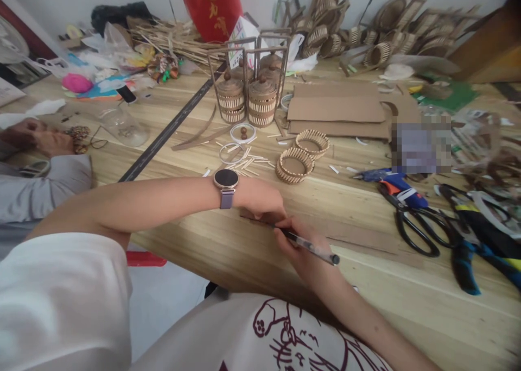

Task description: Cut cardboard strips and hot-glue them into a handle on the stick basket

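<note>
Gripping 1 pen, right hand beside left hand

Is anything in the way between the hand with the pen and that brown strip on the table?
Nothing visible is. The right hand holds the pen, tip end at the brown strip, close to the left hand; actual contact is unclear.

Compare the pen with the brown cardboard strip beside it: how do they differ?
The pen has a dark end cap and slim barrel; the cardboard strip is flat and brown. The pen is held tilted in the right hand, while the strip lies flat on the wooden table. Both are long and narrow.
</note>
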The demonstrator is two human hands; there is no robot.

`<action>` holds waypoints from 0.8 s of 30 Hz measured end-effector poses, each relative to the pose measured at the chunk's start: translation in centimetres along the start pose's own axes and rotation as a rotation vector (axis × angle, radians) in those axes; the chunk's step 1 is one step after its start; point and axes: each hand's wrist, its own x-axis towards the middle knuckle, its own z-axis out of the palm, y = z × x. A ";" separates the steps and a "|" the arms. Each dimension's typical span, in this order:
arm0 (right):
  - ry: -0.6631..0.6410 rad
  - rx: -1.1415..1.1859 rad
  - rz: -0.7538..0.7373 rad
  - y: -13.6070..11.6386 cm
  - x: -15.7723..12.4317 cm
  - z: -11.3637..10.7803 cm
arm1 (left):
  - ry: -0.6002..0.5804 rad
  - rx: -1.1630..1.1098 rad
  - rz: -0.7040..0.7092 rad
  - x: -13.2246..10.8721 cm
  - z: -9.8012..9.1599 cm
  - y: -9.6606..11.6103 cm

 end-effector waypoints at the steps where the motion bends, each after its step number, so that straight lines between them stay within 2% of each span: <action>1: 0.013 0.008 0.018 0.2 -0.2 -0.7 | -0.031 0.024 0.018 0.0 -0.1 0.1; 5: 0.055 0.005 0.083 1.5 -1.7 -4.5 | -0.078 0.099 -0.003 -0.1 -0.3 0.3; 10: 0.172 -0.171 0.142 3.6 -3.7 -10.0 | -0.121 0.141 -0.053 0.0 -0.5 0.5; 13: 0.232 -0.214 0.109 3.1 -4.0 -10.9 | -0.134 0.141 -0.052 0.0 -0.5 0.4; 15: 0.210 -0.195 0.072 2.1 -3.5 -9.8 | -0.125 0.135 -0.046 -0.1 -0.5 0.3; 19: 0.077 0.019 0.047 0.0 -1.9 -4.8 | -0.058 0.071 -0.033 0.1 -0.1 -0.2; 22: -0.012 0.115 0.017 -0.7 -0.7 -1.3 | -0.016 -0.013 0.010 0.2 0.3 -0.7; 24: -0.048 0.126 0.008 -0.7 -0.1 0.1 | 0.054 -0.055 0.018 0.3 0.5 -1.0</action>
